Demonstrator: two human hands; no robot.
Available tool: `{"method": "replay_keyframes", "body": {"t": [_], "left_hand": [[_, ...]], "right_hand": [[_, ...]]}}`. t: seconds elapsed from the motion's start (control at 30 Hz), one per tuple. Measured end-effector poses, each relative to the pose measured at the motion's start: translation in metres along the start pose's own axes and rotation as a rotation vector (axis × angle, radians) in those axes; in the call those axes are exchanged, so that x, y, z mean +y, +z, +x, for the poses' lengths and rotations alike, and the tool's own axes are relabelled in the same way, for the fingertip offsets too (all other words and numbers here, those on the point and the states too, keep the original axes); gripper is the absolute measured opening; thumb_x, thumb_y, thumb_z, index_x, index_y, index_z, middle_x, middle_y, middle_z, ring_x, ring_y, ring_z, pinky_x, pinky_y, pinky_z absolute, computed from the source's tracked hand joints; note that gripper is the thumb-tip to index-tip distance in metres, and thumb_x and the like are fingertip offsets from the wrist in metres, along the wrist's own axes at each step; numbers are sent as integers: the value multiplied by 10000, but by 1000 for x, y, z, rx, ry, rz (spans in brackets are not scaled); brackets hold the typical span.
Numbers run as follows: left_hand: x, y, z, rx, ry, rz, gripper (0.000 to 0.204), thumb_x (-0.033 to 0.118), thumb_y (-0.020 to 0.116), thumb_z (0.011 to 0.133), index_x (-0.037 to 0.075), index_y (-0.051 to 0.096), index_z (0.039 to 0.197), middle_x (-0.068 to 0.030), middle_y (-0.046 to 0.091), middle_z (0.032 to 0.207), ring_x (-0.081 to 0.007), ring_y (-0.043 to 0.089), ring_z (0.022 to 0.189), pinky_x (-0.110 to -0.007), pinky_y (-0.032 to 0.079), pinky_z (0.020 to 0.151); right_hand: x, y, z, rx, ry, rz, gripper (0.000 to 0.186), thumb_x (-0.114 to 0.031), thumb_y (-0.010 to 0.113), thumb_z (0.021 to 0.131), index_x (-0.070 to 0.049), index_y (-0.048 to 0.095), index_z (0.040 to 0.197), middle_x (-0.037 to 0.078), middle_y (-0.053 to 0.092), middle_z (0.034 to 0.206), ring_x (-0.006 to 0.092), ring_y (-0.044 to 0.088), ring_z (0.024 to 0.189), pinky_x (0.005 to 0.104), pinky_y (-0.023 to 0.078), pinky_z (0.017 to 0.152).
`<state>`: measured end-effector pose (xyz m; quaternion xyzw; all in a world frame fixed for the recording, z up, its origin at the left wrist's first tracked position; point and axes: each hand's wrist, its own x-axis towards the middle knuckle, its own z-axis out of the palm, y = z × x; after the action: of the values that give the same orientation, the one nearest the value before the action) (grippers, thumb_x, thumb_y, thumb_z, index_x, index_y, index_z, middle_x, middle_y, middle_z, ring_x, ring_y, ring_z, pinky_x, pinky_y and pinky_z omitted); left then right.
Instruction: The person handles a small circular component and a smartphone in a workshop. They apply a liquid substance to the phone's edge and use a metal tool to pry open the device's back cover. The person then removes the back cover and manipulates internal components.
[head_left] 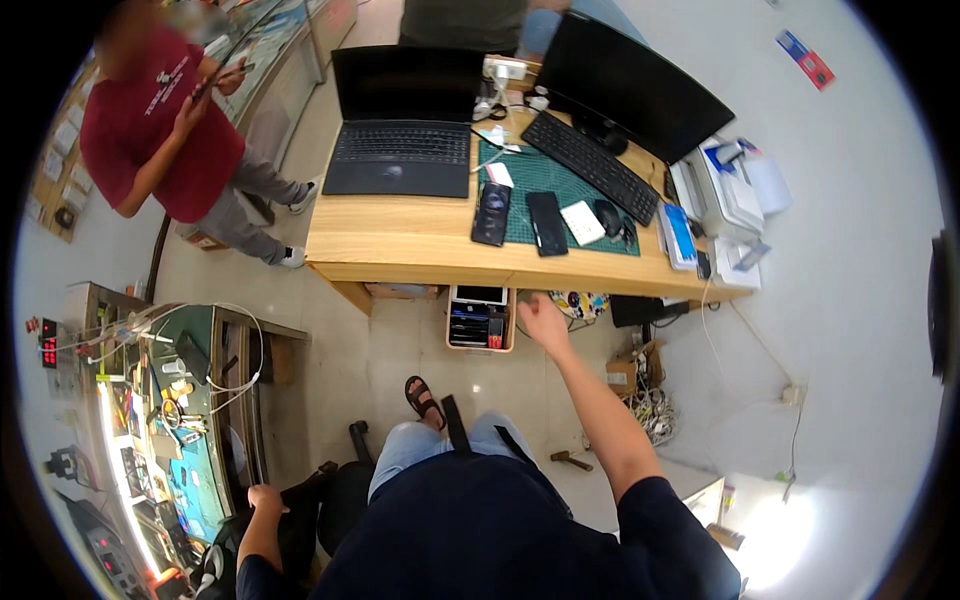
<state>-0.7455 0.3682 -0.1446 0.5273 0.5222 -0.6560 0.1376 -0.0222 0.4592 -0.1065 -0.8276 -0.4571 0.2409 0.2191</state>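
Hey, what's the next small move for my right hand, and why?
I'd probably ease your right hand a little left, to the open box. The hand appears just right of it, and flat dark items show inside from above, while your left hand is far off to the left.

One laptop (pixel 402 147) and one monitor (pixel 635 90) shared one wooden desk (pixel 395 232), with two phones (pixel 491 215) on one green mat (pixel 519 222).
Also counted were one separate keyboard (pixel 590 168), one mouse (pixel 608 217), one printer (pixel 722 195), one bin (pixel 482 348), one hammer (pixel 572 460) and one sandal (pixel 424 402); two bare hands (pixel 542 324) showed, as did one person in red (pixel 165 120), wearing two white shoes (pixel 293 257).
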Motion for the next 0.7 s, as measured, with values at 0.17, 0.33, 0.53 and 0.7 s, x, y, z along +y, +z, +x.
{"method": "replay_keyframes", "body": {"t": [0.17,0.33,0.53,0.7], "left_hand": [[29,-5,-67,105,21,-239,700,689,766,728,164,732,1191,-22,719,1171,-235,710,1029,-416,612,741],[97,0,-111,-31,32,-257,560,608,672,849,125,769,1114,-47,741,1111,-270,718,983,-481,580,750],[142,23,-121,45,74,-199,425,487,694,873,127,786,1080,-67,759,1045,-299,719,961,-533,558,767],[119,43,-104,-8,34,-298,403,471,714,858,139,788,1074,-58,759,1046,-298,719,967,-541,558,739]], "right_hand": [[-67,16,134,92,120,-358,925,-693,544,879,123,516,1313,334,580,1293,465,550,1243,524,434,1054],[-113,62,186,126,252,-476,1101,-755,615,790,-39,247,1542,350,461,1401,497,457,1302,652,402,1009],[-82,65,195,178,157,-566,1007,-596,755,735,-84,354,1505,310,582,1220,470,571,1159,575,510,917],[-70,38,192,156,69,1,965,-514,736,758,68,423,1462,262,622,1268,380,627,1091,417,477,961]]}}
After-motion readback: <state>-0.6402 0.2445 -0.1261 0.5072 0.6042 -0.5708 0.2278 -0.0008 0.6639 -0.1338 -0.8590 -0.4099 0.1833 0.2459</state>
